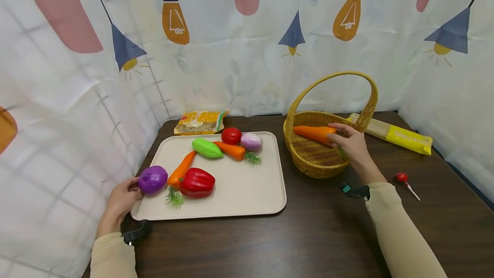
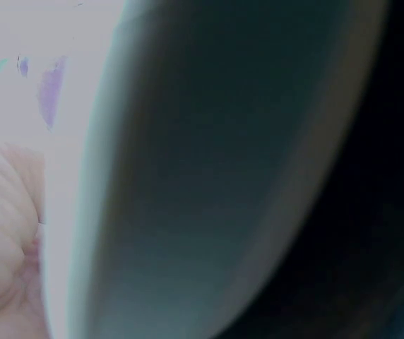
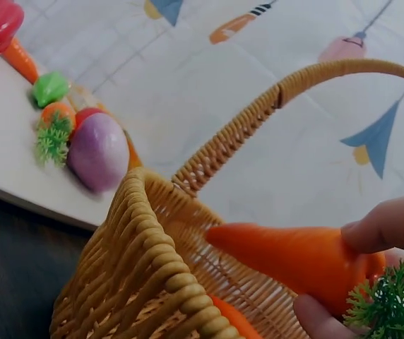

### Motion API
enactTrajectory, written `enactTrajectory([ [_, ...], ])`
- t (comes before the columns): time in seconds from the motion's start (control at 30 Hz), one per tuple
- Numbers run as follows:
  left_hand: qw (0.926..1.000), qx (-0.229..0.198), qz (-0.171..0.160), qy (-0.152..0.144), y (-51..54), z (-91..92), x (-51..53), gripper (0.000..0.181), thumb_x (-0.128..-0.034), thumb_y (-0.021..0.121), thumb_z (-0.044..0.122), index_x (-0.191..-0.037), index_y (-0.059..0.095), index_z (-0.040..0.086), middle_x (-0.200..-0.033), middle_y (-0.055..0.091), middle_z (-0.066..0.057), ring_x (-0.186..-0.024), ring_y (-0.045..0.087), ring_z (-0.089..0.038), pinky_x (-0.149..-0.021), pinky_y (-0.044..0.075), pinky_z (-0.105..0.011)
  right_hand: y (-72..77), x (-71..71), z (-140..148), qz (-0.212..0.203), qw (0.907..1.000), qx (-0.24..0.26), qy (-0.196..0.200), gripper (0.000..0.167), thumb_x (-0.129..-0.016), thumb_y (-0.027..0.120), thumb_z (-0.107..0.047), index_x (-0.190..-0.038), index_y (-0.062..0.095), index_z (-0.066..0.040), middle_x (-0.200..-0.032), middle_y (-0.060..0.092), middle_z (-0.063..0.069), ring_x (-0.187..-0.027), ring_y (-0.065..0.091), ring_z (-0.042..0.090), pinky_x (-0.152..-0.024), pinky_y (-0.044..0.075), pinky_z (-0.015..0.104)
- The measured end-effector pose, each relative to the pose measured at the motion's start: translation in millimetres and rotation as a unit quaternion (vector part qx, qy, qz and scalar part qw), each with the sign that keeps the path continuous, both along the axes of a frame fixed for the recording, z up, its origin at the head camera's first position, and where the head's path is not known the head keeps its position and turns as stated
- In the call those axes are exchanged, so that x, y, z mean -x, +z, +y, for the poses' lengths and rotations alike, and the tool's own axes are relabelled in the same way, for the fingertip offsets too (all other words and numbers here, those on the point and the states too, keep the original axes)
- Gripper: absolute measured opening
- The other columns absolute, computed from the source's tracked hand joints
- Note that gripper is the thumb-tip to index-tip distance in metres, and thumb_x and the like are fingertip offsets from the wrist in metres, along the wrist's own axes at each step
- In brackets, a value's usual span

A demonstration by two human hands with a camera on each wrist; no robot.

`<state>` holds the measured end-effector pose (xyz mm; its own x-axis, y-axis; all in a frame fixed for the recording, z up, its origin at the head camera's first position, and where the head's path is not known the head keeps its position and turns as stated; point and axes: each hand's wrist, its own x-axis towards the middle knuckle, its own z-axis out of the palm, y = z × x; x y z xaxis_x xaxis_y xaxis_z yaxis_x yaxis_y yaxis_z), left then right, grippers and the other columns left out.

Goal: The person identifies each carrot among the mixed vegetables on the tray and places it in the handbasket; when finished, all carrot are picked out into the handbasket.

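In the right wrist view, my right hand (image 1: 349,143) pinches an orange carrot (image 3: 287,258) near its leafy green end. The carrot is held over the wicker basket (image 1: 320,171), its tip pointing left; a second carrot (image 3: 234,316) lies inside the basket. My left hand (image 1: 121,198) is at the left edge of the cream tray (image 1: 247,188), thumb and fingers against a round purple vegetable (image 1: 152,179). Beside that are a carrot (image 1: 182,170) and a red bell pepper (image 1: 197,183). A blurred curved shape covers most of the left wrist view.
Further back on the tray lie a green vegetable (image 1: 207,148), another carrot (image 1: 230,150), a tomato (image 1: 231,135) and a pale purple onion (image 1: 251,141). Behind it sits a yellow bag (image 1: 200,122). Right of the basket are a yellow noodle pack (image 1: 405,138) and a red lollipop (image 1: 402,177).
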<state>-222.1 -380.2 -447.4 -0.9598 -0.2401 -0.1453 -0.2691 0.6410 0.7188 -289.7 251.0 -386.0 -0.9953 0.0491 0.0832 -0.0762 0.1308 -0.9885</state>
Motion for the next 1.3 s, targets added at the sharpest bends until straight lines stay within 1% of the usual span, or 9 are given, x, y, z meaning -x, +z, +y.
enactTrajectory([
  [0.17, 1.0000, 0.003, 0.007, -0.002, -0.4, 0.2, -0.3, 0.061, -0.0852, 0.056, 0.001, -0.141, 0.037, -0.015, -0.123, 0.051, -0.033, -0.110, 0.047, -0.039, -0.084, 0.038, -0.037, 2.8, 5.6, -4, -0.011, 0.9993, -0.035, 0.003, 0.052, -0.093, 0.067, -0.026, -0.135, 0.053, 0.000, -0.116, 0.053, 0.003, -0.089, 0.063, 0.011, -0.078, 0.054, 0.025],
  [0.4, 1.0000, -0.001, 0.002, 0.002, -0.1, 0.2, -0.1, 0.060, -0.0868, 0.054, 0.000, -0.142, 0.035, -0.014, -0.124, 0.050, -0.033, -0.111, 0.046, -0.040, -0.088, 0.038, -0.044, 0.7, 10.1, -7, -0.027, 0.9996, -0.001, 0.011, 0.046, -0.092, 0.068, -0.020, -0.132, 0.055, -0.001, -0.116, 0.052, 0.004, -0.092, 0.063, 0.011, -0.083, 0.054, 0.030],
  [0.5, 1.0000, -0.004, -0.001, 0.005, 0.1, -0.1, -0.1, 0.060, -0.0873, 0.054, 0.000, -0.143, 0.035, -0.014, -0.125, 0.049, -0.032, -0.111, 0.045, -0.040, -0.087, 0.038, -0.043, -0.2, 12.9, -8, -0.033, 0.9992, 0.006, 0.022, 0.046, -0.093, 0.067, -0.019, -0.133, 0.054, -0.001, -0.118, 0.052, 0.005, -0.096, 0.060, 0.011, -0.087, 0.053, 0.034],
  [0.67, 1.0000, -0.005, -0.001, 0.007, 0.6, 0.1, -0.9, 0.060, -0.0871, 0.054, 0.000, -0.142, 0.035, -0.014, -0.125, 0.049, -0.033, -0.111, 0.046, -0.039, -0.086, 0.039, -0.041, -1.8, 17.5, -8, -0.041, 0.9984, -0.004, 0.037, 0.051, -0.094, 0.065, -0.019, -0.137, 0.049, 0.001, -0.123, 0.050, 0.009, -0.101, 0.058, 0.013, -0.091, 0.051, 0.037],
  [0.83, 1.0000, 0.001, 0.004, 0.004, 0.6, 0.5, -0.7, 0.060, -0.0859, 0.056, 0.000, -0.141, 0.037, -0.014, -0.124, 0.050, -0.033, -0.110, 0.048, -0.040, -0.082, 0.042, -0.036, -3.7, 19.8, -7, -0.042, 0.9982, -0.023, 0.037, 0.053, -0.093, 0.066, -0.019, -0.138, 0.048, 0.003, -0.123, 0.050, 0.009, -0.096, 0.062, 0.012, -0.091, 0.051, 0.039],
  [0.97, 0.9999, 0.004, 0.012, 0.000, -0.5, 0.0, -0.6, 0.060, -0.0848, 0.057, -0.001, -0.140, 0.038, -0.015, -0.123, 0.052, -0.033, -0.109, 0.049, -0.039, -0.075, 0.042, -0.028, -3.9, 20.6, -7, -0.044, 0.9981, -0.023, 0.035, 0.054, -0.093, 0.067, -0.020, -0.138, 0.049, 0.003, -0.123, 0.051, 0.009, -0.093, 0.064, 0.010, -0.089, 0.052, 0.038],
  [1.1, 0.9998, 0.007, 0.018, -0.003, -1.7, -0.6, -1.0, 0.059, -0.0845, 0.057, -0.001, -0.139, 0.039, -0.016, -0.121, 0.053, -0.033, -0.108, 0.050, -0.038, -0.073, 0.041, -0.025, -4.1, 20.4, -6, -0.040, 0.9987, -0.018, 0.027, 0.054, -0.093, 0.067, -0.018, -0.138, 0.047, 0.005, -0.121, 0.053, 0.008, -0.092, 0.063, 0.008, -0.085, 0.053, 0.030],
  [1.2, 0.9997, 0.008, 0.021, -0.004, -1.7, -0.8, -1.0, 0.058, -0.0847, 0.057, -0.001, -0.138, 0.040, -0.016, -0.121, 0.053, -0.032, -0.107, 0.050, -0.038, -0.074, 0.041, -0.025, -4.1, 19.6, -4, -0.029, 0.9993, -0.022, 0.008, 0.048, -0.092, 0.068, -0.019, -0.133, 0.053, 0.002, -0.117, 0.059, 0.004, -0.094, 0.060, 0.006, -0.082, 0.052, 0.023],
  [1.3, 0.9998, 0.008, 0.020, -0.004, -1.7, -0.7, -1.2, 0.059, -0.0849, 0.057, -0.001, -0.139, 0.039, -0.015, -0.121, 0.053, -0.032, -0.108, 0.050, -0.038, -0.076, 0.041, -0.028, -4.5, 19.1, 0, -0.016, 0.9995, -0.024, -0.011, 0.039, -0.092, 0.068, -0.021, -0.126, 0.058, -0.006, -0.115, 0.063, 0.002, -0.097, 0.060, 0.006, -0.081, 0.051, 0.019],
])
